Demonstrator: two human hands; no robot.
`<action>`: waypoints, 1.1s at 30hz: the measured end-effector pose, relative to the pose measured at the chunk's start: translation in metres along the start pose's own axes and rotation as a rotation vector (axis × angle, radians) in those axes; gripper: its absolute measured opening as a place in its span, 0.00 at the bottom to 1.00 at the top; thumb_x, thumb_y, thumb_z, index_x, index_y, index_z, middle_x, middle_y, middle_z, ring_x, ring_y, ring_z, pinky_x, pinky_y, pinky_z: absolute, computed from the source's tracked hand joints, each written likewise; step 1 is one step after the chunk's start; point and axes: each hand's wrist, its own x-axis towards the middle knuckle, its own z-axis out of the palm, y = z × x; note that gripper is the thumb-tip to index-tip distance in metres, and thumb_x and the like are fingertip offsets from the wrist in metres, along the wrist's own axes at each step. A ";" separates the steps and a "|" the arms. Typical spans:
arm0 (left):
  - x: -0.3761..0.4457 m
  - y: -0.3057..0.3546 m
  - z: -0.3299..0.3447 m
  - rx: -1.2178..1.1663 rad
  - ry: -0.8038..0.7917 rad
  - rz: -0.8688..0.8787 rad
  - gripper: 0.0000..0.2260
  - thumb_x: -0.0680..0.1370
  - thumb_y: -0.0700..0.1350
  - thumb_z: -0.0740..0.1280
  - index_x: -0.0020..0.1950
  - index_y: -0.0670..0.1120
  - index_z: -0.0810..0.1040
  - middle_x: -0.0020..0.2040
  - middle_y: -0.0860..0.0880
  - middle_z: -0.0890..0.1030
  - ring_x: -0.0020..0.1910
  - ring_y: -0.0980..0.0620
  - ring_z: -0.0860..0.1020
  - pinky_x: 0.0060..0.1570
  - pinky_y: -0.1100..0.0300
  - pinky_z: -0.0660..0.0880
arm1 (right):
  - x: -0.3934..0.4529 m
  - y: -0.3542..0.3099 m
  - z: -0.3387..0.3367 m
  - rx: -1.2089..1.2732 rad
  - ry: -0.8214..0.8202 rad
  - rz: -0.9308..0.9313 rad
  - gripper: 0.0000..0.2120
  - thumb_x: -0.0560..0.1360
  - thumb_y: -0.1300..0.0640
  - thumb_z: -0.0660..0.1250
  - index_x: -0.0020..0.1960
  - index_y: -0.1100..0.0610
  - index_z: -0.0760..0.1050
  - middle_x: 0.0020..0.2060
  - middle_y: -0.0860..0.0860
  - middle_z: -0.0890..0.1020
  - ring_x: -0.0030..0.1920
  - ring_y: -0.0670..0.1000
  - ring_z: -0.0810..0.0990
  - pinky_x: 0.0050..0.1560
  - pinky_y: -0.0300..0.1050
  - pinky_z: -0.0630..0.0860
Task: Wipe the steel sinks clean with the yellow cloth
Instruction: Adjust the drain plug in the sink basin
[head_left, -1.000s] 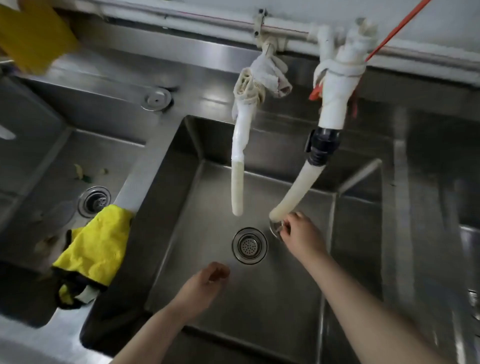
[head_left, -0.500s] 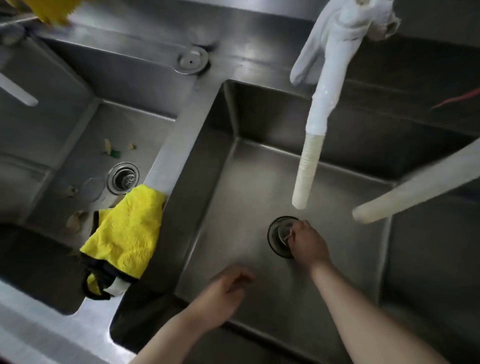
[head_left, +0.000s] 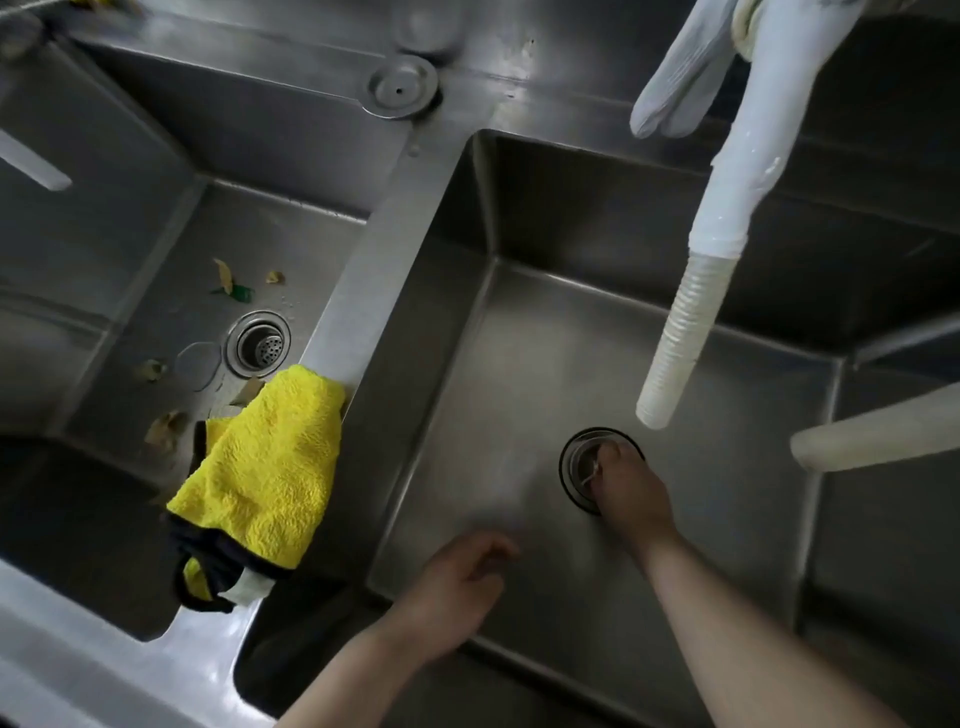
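Still, right hand (head_left: 631, 493) gripping drain strainer (head_left: 582, 460)

- No text, label, brand, number or sign can be read anywhere in the view.
- The white tag (head_left: 248, 588) at the lower edge of the yellow cloth (head_left: 265, 467) shows no legible print.
- The steel sinks (head_left: 358, 291) and the white hose (head_left: 680, 343) bear no visible markings.
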 end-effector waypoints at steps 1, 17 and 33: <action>0.002 0.000 -0.001 -0.003 0.011 0.000 0.18 0.76 0.32 0.64 0.50 0.57 0.78 0.51 0.57 0.80 0.43 0.73 0.75 0.47 0.77 0.67 | 0.000 0.000 0.001 -0.002 -0.003 -0.002 0.15 0.79 0.59 0.59 0.65 0.57 0.71 0.64 0.55 0.74 0.64 0.56 0.74 0.55 0.50 0.74; 0.009 -0.007 -0.011 0.014 0.026 -0.009 0.19 0.76 0.32 0.63 0.50 0.57 0.78 0.52 0.56 0.80 0.42 0.74 0.75 0.46 0.77 0.68 | 0.005 -0.002 -0.003 -0.115 -0.076 -0.031 0.15 0.77 0.60 0.59 0.63 0.55 0.73 0.61 0.54 0.78 0.61 0.57 0.77 0.54 0.49 0.75; -0.005 0.016 -0.017 0.037 0.020 0.028 0.09 0.78 0.32 0.65 0.52 0.45 0.79 0.46 0.50 0.80 0.36 0.70 0.76 0.40 0.75 0.69 | -0.061 -0.018 -0.032 0.208 -0.077 0.036 0.16 0.77 0.58 0.59 0.64 0.47 0.72 0.60 0.54 0.79 0.58 0.58 0.79 0.51 0.47 0.75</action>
